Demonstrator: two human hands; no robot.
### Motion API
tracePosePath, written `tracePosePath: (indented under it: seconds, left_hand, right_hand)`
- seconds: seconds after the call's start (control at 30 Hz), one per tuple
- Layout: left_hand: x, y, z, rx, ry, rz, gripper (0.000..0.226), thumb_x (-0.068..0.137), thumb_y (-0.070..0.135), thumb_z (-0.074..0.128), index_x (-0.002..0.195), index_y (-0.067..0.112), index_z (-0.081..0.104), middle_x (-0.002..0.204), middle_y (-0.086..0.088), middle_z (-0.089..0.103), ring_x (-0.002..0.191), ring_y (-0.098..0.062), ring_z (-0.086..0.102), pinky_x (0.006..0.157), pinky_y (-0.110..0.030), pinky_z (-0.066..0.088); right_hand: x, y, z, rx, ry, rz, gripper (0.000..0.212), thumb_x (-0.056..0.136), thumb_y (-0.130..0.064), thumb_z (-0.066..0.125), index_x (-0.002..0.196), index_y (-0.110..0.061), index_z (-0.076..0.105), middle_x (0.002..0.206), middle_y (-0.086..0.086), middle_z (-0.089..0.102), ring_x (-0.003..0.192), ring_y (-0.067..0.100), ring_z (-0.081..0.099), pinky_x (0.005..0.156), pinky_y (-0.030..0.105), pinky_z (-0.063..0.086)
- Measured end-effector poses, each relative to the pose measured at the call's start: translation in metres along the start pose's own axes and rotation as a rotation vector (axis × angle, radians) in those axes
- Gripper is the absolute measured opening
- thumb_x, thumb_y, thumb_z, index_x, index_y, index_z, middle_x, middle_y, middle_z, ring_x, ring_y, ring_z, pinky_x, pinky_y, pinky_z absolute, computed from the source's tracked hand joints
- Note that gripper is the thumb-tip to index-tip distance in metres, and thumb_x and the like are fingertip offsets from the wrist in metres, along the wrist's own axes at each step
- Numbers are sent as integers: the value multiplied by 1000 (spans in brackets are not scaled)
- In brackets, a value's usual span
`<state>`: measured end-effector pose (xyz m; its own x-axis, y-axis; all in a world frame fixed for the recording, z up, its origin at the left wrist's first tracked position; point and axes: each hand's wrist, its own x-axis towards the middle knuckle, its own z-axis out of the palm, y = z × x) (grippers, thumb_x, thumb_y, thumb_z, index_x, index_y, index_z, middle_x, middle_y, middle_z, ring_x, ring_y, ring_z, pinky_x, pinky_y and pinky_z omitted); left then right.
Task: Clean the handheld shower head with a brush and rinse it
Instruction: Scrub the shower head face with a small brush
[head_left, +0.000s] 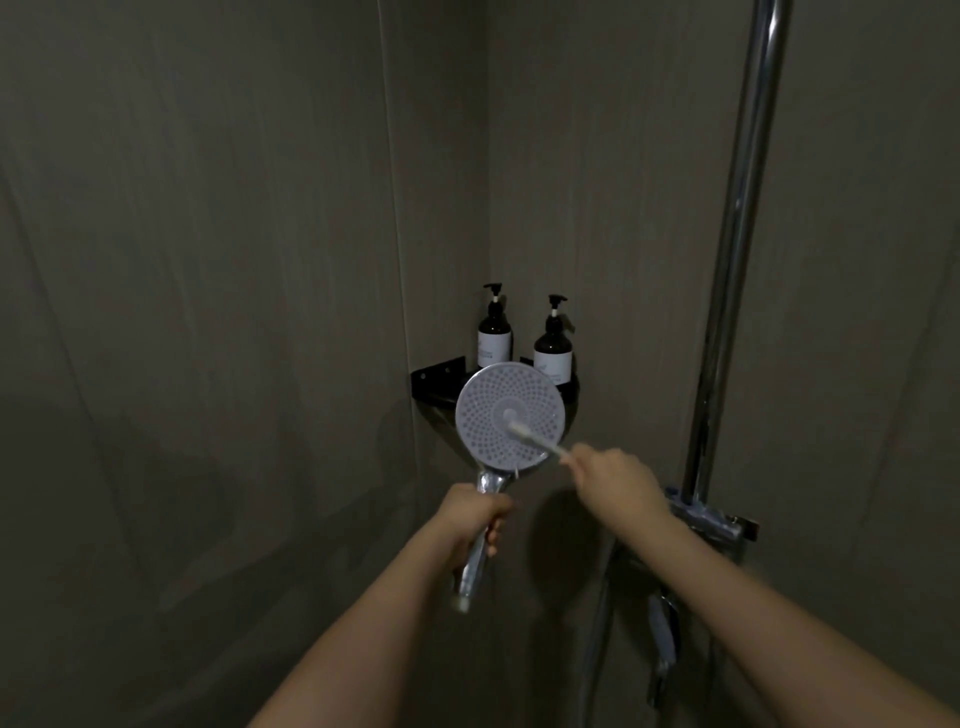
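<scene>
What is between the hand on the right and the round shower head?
In the head view, the thin white brush spans it: the right hand pinches its handle, and the bristles touch the shower head.

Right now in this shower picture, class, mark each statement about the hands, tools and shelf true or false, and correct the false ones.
1. The left hand grips the shower head by its handle. True.
2. The right hand holds a sponge. False: it holds a brush.
3. The brush tip touches the spray face. True.
4. Three pump bottles stand on the corner shelf. False: two, one pump bottle beside the second bottle.
</scene>
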<state>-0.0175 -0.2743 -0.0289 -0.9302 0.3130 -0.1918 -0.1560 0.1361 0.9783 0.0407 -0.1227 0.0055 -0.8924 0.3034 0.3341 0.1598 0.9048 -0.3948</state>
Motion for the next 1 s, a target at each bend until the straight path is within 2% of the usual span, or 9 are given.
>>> tracePosePath:
  seconds: [0.07,0.2,0.3,0.4,0.53,0.67,0.73,0.9,1.0]
  left_hand:
    - [0,1,1,-3,-1,-3,34,86,2,55,56,11,41,33,1,37,25,-9,33,34,-13,31]
    - [-3,4,0,-2,6,5,34,85,3,56,56,11,42,33,2,38,25,-8,33,34,-13,30]
    - [-4,8,0,14,6,19,34,85,4,57,56,11,42,31,3,39,25,-7,33,34,-13,31]
    - [-5,9,-1,21,12,27,33,85,5,57,57,11,43,30,4,39,24,-7,33,33,-13,31]
    - [-5,10,-3,12,2,25,32,85,4,57,58,12,42,31,4,38,25,-8,32,33,-13,31]
    - [-4,9,-4,7,5,23,33,85,4,57,58,12,42,32,3,38,25,-8,32,34,-13,31]
    - [-3,9,-2,-5,0,16,32,85,4,57,58,12,42,32,4,38,25,-8,32,34,-12,31]
    - [-1,10,-3,-15,-7,16,31,86,5,58,59,12,42,32,4,38,25,-8,32,34,-13,31]
    - [-1,12,-2,-46,-15,20,29,85,4,57,61,11,45,32,4,38,26,-8,32,34,-14,31]
  right_hand:
    - [2,2,-3,-12,55,4,36,101,-35,31,108,-9,56,85,10,64,76,27,62,62,33,46]
    - [0,-2,-5,32,-23,-4,33,101,-35,30,108,-12,52,99,13,66,89,31,64,68,35,45]
    - [5,0,-15,-18,42,-9,35,101,-34,30,107,-9,53,90,14,64,79,29,62,60,31,40]
    - [2,-2,-13,-23,-34,-47,34,101,-35,29,109,-10,52,89,11,61,77,27,59,59,30,37]
    - [9,7,-18,-86,68,-49,37,101,-34,31,109,-7,56,88,15,63,72,28,57,58,30,36]
    - [7,9,-14,-115,4,-89,38,101,-36,31,111,-10,56,97,16,66,86,33,64,65,35,43]
    - [8,12,-18,-142,67,-85,39,101,-35,30,111,-8,56,93,16,65,83,32,63,64,35,43]
    - [1,9,-15,-224,33,-142,37,101,-36,27,112,-10,51,94,11,64,79,28,61,59,30,36]
    - [3,11,-17,-261,47,-150,36,101,-36,27,110,-11,51,91,11,64,80,29,62,57,31,41]
